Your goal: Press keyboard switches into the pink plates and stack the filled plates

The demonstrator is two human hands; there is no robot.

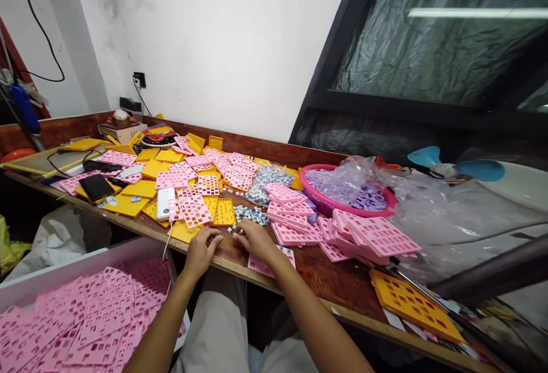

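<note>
Hands (201,249) (256,239) x2, nr 1 blue/wht pcs pile (252,214), 1 basket (309,189)

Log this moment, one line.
left hand: at blue bit | right hand: beside loose pieces | pink tray: partly hidden | bag: pieces inside

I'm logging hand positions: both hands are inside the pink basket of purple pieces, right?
No: the head view shows the left hand and right hand by the small blue-and-white pieces, not inside the pink basket of purple pieces.
</note>
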